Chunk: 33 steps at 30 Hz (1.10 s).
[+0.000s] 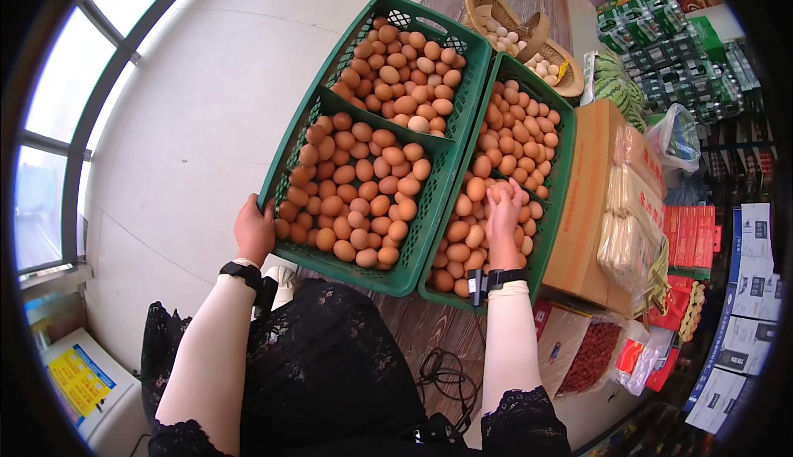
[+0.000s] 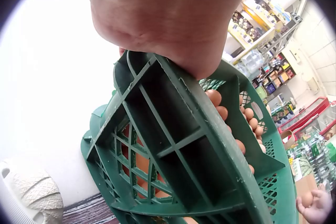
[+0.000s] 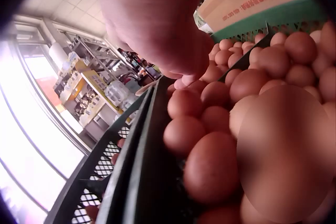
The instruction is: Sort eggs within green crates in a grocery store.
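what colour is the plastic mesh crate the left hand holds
The crate is green, clearest in the head view.

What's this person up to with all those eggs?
The person's right hand is over the right-hand green crate, its fingers around one brown egg. Their left hand holds the near outer corner of the left-hand green crate. Both crates stand side by side, with many brown eggs on both sides of their dividers. The pictures don't settle whether that egg is being picked out or put in.

Divider [image 1: 372,113] crosses left crate [image 1: 363,279]; open above eggs [image 1: 364,170].
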Each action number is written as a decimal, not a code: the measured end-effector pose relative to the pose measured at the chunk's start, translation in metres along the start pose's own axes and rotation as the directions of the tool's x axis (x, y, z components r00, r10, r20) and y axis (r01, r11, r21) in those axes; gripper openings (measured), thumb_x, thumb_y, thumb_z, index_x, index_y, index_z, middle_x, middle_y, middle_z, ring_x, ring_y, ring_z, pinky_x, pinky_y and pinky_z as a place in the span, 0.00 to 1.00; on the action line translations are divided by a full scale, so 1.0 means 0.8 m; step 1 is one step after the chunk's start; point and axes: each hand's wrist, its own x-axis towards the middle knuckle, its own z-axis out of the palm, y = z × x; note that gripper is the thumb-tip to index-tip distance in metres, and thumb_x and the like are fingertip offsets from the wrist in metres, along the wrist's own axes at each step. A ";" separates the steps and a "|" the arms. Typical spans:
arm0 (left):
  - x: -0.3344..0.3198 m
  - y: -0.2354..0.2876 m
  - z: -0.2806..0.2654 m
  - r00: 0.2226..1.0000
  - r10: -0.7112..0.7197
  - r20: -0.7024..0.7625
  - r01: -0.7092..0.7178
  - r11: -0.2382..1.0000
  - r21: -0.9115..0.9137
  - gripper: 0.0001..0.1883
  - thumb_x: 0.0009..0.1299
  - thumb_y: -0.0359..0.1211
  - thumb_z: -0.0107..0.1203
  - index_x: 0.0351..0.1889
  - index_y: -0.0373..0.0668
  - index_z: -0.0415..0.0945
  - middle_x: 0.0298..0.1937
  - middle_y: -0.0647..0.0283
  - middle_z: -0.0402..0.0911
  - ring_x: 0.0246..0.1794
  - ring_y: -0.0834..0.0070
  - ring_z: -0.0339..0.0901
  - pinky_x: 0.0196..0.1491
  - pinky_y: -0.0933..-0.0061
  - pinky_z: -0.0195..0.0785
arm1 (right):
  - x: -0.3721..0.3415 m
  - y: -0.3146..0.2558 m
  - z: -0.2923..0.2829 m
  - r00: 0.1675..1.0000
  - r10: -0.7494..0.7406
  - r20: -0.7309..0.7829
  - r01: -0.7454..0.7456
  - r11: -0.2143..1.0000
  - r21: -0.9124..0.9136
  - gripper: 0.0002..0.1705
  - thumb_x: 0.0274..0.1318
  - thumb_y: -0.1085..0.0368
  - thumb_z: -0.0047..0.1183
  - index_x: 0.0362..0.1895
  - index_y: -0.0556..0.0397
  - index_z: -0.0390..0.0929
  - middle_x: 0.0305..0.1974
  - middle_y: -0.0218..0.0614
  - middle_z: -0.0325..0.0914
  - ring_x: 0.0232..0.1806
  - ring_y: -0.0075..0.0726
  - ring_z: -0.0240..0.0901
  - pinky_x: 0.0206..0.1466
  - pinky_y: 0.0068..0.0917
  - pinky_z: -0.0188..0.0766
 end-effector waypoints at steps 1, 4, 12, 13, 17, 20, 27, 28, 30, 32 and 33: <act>0.001 0.000 0.001 1.000 -0.002 0.014 0.002 1.000 0.010 0.15 0.69 0.43 0.53 0.36 0.39 0.71 0.32 0.48 0.78 0.36 0.45 0.75 0.38 0.50 0.67 | 0.019 0.000 -0.023 0.987 -0.114 -0.113 0.068 0.934 -0.350 0.23 0.59 0.65 0.53 0.58 0.55 0.65 0.57 0.43 0.63 0.56 0.41 0.64 0.62 0.36 0.63; 0.004 -0.003 0.002 1.000 -0.014 0.017 0.013 1.000 0.020 0.16 0.69 0.43 0.53 0.35 0.39 0.70 0.33 0.48 0.78 0.37 0.46 0.75 0.38 0.50 0.67 | 0.037 0.004 -0.052 0.958 -0.285 -0.023 0.122 0.481 -0.868 0.24 0.55 0.65 0.59 0.54 0.58 0.69 0.55 0.49 0.67 0.57 0.49 0.64 0.62 0.37 0.63; 0.003 0.000 -0.001 0.998 -0.043 0.050 0.043 0.999 0.005 0.16 0.68 0.43 0.54 0.35 0.38 0.70 0.34 0.48 0.78 0.37 0.47 0.76 0.39 0.50 0.67 | 0.045 0.022 -0.044 0.973 -0.214 0.085 0.169 0.410 -0.896 0.27 0.55 0.64 0.59 0.58 0.56 0.66 0.59 0.58 0.60 0.60 0.61 0.60 0.65 0.44 0.60; 0.003 -0.002 0.000 0.999 -0.030 0.034 0.030 1.000 -0.006 0.16 0.69 0.43 0.54 0.35 0.38 0.70 0.33 0.47 0.78 0.36 0.45 0.75 0.38 0.50 0.67 | 0.039 0.012 -0.026 0.955 -0.250 0.162 0.252 0.388 -0.887 0.26 0.56 0.65 0.57 0.57 0.56 0.66 0.58 0.57 0.61 0.59 0.60 0.61 0.64 0.44 0.59; 0.000 -0.003 0.002 1.000 -0.009 0.000 0.009 1.000 -0.024 0.16 0.69 0.43 0.54 0.35 0.38 0.70 0.32 0.45 0.78 0.36 0.44 0.75 0.38 0.50 0.66 | -0.002 -0.037 0.066 0.816 -0.378 0.436 0.548 0.271 -0.791 0.20 0.56 0.69 0.51 0.53 0.57 0.68 0.55 0.51 0.64 0.57 0.55 0.61 0.63 0.44 0.58; 0.002 -0.002 0.002 1.000 -0.016 0.011 0.017 1.000 -0.021 0.16 0.69 0.43 0.54 0.35 0.38 0.70 0.32 0.46 0.78 0.36 0.44 0.75 0.38 0.50 0.66 | -0.046 -0.032 0.151 0.650 -0.074 0.756 0.713 0.404 -0.573 0.18 0.57 0.71 0.48 0.52 0.54 0.69 0.51 0.48 0.65 0.58 0.54 0.63 0.58 0.44 0.65; 0.002 0.000 -0.002 0.997 -0.053 0.055 0.053 0.999 0.003 0.16 0.68 0.43 0.54 0.36 0.38 0.71 0.35 0.48 0.79 0.38 0.47 0.76 0.40 0.50 0.68 | -0.031 0.070 0.188 0.720 0.419 0.554 0.677 -0.245 -0.694 0.21 0.51 0.68 0.54 0.52 0.57 0.69 0.56 0.50 0.65 0.62 0.57 0.60 0.60 0.41 0.68; 0.000 -0.001 -0.002 0.997 -0.055 0.057 0.055 0.999 0.003 0.16 0.68 0.43 0.54 0.36 0.38 0.71 0.35 0.48 0.79 0.38 0.47 0.76 0.40 0.50 0.68 | -0.027 0.073 0.181 0.719 0.421 0.552 0.677 -0.246 -0.694 0.21 0.51 0.68 0.54 0.52 0.57 0.69 0.56 0.50 0.65 0.62 0.57 0.60 0.60 0.41 0.68; 0.003 -0.001 -0.002 0.997 -0.041 0.072 0.040 0.999 0.014 0.16 0.68 0.43 0.54 0.37 0.39 0.71 0.35 0.48 0.79 0.38 0.47 0.76 0.40 0.50 0.68 | -0.020 0.067 0.181 0.631 0.429 0.646 0.761 -0.186 -0.621 0.22 0.50 0.66 0.56 0.51 0.57 0.69 0.55 0.53 0.66 0.61 0.58 0.61 0.60 0.41 0.69; 0.004 -0.003 0.002 1.000 -0.015 0.015 0.015 1.000 -0.007 0.16 0.68 0.43 0.55 0.36 0.39 0.71 0.33 0.47 0.78 0.37 0.46 0.75 0.38 0.51 0.67 | -0.019 0.054 0.183 0.648 0.411 0.641 0.737 -0.126 -0.665 0.25 0.46 0.64 0.59 0.50 0.59 0.70 0.52 0.56 0.67 0.59 0.56 0.64 0.60 0.39 0.69; 0.001 -0.003 0.002 0.999 0.009 -0.032 -0.010 1.000 -0.022 0.16 0.68 0.43 0.55 0.35 0.39 0.70 0.32 0.46 0.78 0.35 0.45 0.75 0.37 0.51 0.66 | -0.022 0.042 0.185 0.644 0.421 0.639 0.704 0.000 -0.710 0.25 0.45 0.63 0.59 0.49 0.60 0.70 0.53 0.57 0.66 0.56 0.59 0.66 0.59 0.40 0.68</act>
